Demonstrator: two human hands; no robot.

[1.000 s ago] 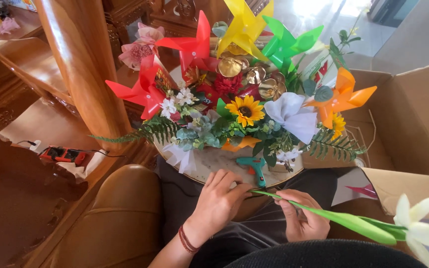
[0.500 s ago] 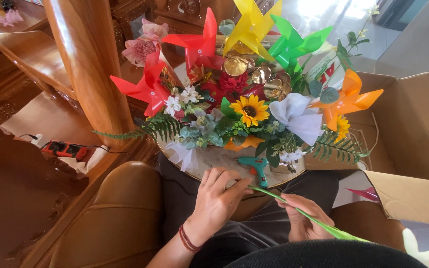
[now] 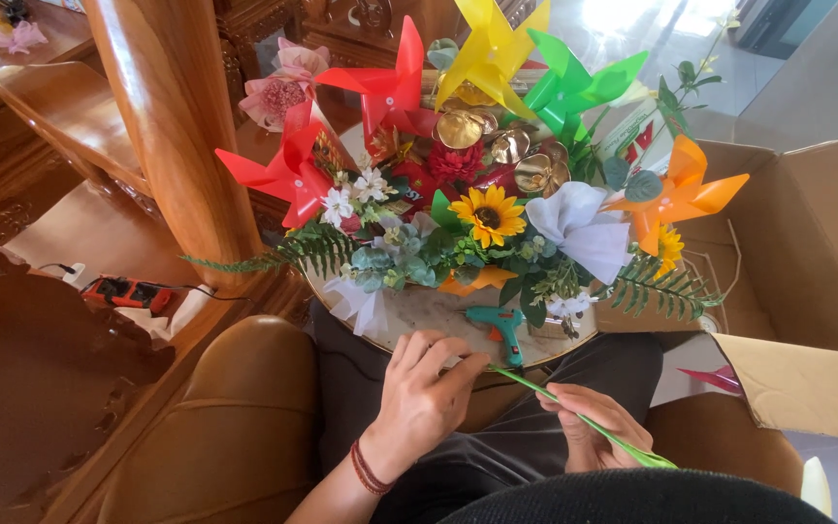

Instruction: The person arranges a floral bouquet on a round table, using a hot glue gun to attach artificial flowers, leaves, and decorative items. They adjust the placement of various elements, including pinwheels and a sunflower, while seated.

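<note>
From the head camera, the person sits with a flower arrangement (image 3: 477, 233) on the lap, stuck with red, yellow, green and orange paper pinwheels, a sunflower (image 3: 488, 214) and fern fronds. The left hand (image 3: 424, 398) has its fingers curled together, the fingertips (image 3: 477, 361) pinching the near tip of a thin green artificial stem (image 3: 574, 415). The right hand (image 3: 589, 427) is closed loosely around the same stem farther down, fingers folded over it. The stem slants across the lap, just below the arrangement's round base. A teal glue gun (image 3: 502, 328) lies on that base, just beside the left fingertips. An open cardboard box (image 3: 817, 252) stands to the right.
</note>
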